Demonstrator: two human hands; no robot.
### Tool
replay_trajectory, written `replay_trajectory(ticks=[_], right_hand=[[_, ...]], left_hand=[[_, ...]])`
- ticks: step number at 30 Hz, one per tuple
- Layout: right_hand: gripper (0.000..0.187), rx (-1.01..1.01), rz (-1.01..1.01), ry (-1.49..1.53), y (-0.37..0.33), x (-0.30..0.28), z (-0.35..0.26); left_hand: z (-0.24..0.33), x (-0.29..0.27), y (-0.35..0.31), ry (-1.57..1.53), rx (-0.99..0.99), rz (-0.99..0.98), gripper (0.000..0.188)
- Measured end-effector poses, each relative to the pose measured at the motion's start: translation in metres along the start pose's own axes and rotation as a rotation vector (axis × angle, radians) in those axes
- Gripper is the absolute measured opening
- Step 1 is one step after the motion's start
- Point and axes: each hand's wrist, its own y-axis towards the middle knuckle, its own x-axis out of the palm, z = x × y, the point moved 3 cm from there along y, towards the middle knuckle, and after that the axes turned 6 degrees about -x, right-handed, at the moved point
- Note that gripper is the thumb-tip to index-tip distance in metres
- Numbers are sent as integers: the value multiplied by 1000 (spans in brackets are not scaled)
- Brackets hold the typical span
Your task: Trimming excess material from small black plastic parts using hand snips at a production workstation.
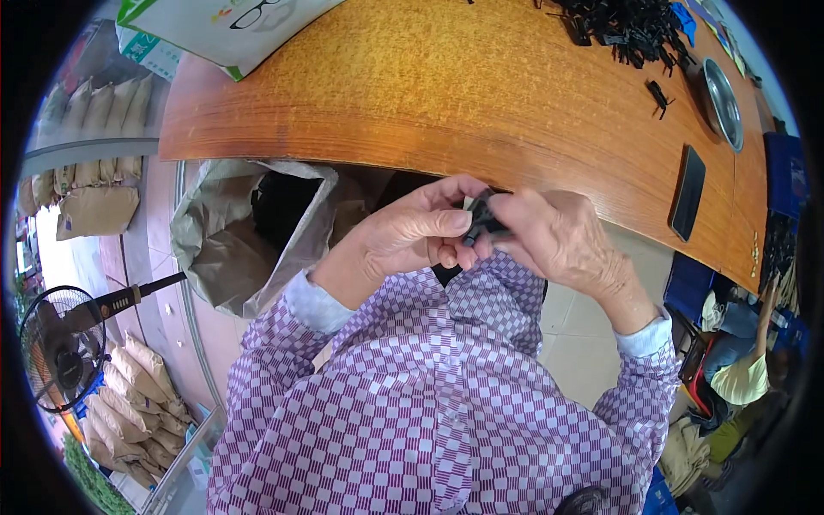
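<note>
Just off the table's near edge, a small black part (483,220) is held up between my two hands. My left hand (396,233) pinches it between thumb and fingers. From the other side, the closed fingers of my right hand (562,239) grip the same part; they are slightly blurred. Fingers cover much of the part, so its exact kind cannot be made out. A heap of similar-looking black pieces (625,33) lies at the table's far right, with one loose black piece (659,97) nearer to me.
The brown wooden table (386,94) spans the view ahead. On its right are a metal bowl (723,105) and a dark phone (687,193). A white bag (232,34) stands far left. Left of my knees sits an open sack (219,245); beyond it, a fan (64,348). Another person (740,373) is at right.
</note>
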Motion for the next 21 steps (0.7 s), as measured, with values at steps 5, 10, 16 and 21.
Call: replay_trajectory(ticks=[5,10,16,21], right_hand=[[11,507,346,656,-13,18,-10],[18,764,509,1320,-5,59,-29],[29,875,638,1496,2,70,-40],[38,880,543,1515,4,74,-37]], left_hand=[[16,7,-16,417,153,264,33],[18,20,-20,640,303,485,31],[13,9,-21,729,406,516,32],[7,10,-15,825,447,519,33]])
